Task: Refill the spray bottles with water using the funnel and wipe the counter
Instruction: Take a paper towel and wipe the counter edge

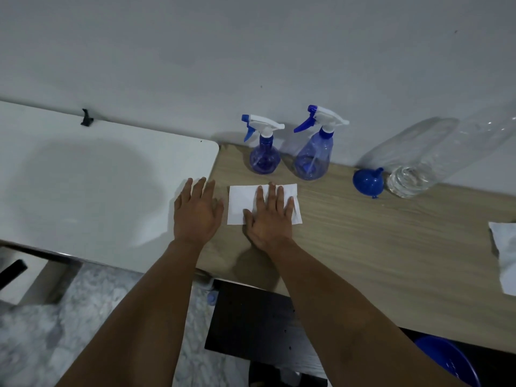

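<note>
Two blue spray bottles with white trigger heads stand at the back of the wooden counter (363, 247), a small round one (264, 159) and a taller one (312, 159) to its right. A blue funnel (367, 182) lies on its side further right, next to a clear plastic water bottle (424, 166) that holds a little water. My right hand (269, 216) presses flat on a folded white paper towel (240, 202) in front of the spray bottles. My left hand (196, 210) rests flat with straight fingers at the counter's left edge.
A white table (97, 177) adjoins the counter on the left. Another white cloth or paper (505, 255) lies at the right edge. Below the counter are a black surface (251, 325), a blue basin (449, 361) and a marbled floor.
</note>
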`<action>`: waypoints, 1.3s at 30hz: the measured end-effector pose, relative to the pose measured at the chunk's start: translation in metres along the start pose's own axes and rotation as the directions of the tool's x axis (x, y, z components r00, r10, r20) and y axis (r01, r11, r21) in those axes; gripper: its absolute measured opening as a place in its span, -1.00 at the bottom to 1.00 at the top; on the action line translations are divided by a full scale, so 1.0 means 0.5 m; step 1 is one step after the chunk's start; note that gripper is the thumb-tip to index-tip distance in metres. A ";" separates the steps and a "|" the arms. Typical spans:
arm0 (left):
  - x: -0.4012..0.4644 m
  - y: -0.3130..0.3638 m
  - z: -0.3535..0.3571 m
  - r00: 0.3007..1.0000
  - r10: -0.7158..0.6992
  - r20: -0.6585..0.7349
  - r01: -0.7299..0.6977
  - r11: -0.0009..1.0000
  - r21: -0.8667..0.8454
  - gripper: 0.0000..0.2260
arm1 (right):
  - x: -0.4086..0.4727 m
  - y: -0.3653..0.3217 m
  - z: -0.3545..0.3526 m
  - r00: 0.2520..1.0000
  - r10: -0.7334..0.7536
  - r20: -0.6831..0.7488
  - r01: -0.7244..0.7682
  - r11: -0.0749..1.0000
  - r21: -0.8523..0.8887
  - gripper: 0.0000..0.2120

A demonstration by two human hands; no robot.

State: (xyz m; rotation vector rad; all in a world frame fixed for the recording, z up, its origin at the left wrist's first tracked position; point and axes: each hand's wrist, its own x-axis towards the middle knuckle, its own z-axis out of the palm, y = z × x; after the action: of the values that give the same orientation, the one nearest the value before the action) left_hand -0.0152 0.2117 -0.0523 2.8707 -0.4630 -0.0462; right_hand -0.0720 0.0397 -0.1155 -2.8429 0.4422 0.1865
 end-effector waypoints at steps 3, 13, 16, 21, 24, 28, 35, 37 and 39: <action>-0.007 0.019 0.001 1.000 0.001 0.003 0.000 1.000 -0.020 -0.53 | -0.020 0.043 -0.008 0.999 0.036 -0.025 -0.035 0.999 0.012 -0.25; -0.036 0.134 0.028 0.996 0.089 0.001 -0.089 0.996 -0.011 -0.51 | -0.087 0.229 -0.063 0.989 0.151 0.001 -0.150 0.987 0.053 -0.36; -0.053 0.190 0.038 0.995 0.091 -0.042 -0.092 0.995 -0.036 -0.48 | -0.106 0.316 -0.088 0.979 0.202 0.008 -0.202 0.978 0.060 -0.38; -0.082 0.275 0.069 0.984 0.154 -0.084 -0.158 0.987 -0.037 -0.47 | -0.162 0.493 -0.125 0.956 0.293 -0.003 -0.292 0.953 0.079 -0.34; -0.098 0.331 0.083 0.984 0.164 -0.069 -0.166 0.986 -0.024 -0.45 | -0.203 0.594 -0.139 0.933 0.358 -0.022 -0.354 0.930 0.102 -0.32; -0.124 0.404 0.078 0.983 0.175 -0.056 -0.176 0.984 -0.019 -0.45 | -0.270 0.702 -0.159 0.903 0.429 -0.008 -0.427 0.901 0.080 -0.29; -0.149 0.464 0.050 0.987 0.159 -0.015 -0.159 0.987 -0.024 -0.52 | -0.406 0.723 -0.136 0.868 0.497 0.004 -0.496 0.865 0.072 -0.27; -0.162 0.465 0.036 0.988 0.152 -0.025 -0.152 0.988 -0.026 -0.52 | -0.432 0.691 -0.121 0.834 0.552 -0.007 -0.549 0.831 0.088 -0.27; -0.177 0.454 0.021 0.990 0.132 -0.039 -0.133 0.991 -0.031 -0.52 | -0.436 0.646 -0.110 0.805 0.593 0.018 -0.591 0.799 0.109 -0.26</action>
State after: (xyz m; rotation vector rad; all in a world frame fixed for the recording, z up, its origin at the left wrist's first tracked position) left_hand -0.1693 0.0274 -0.0100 2.7953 -0.6385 0.0216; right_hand -0.3746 -0.2115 -0.1019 -2.5039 1.3011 0.2419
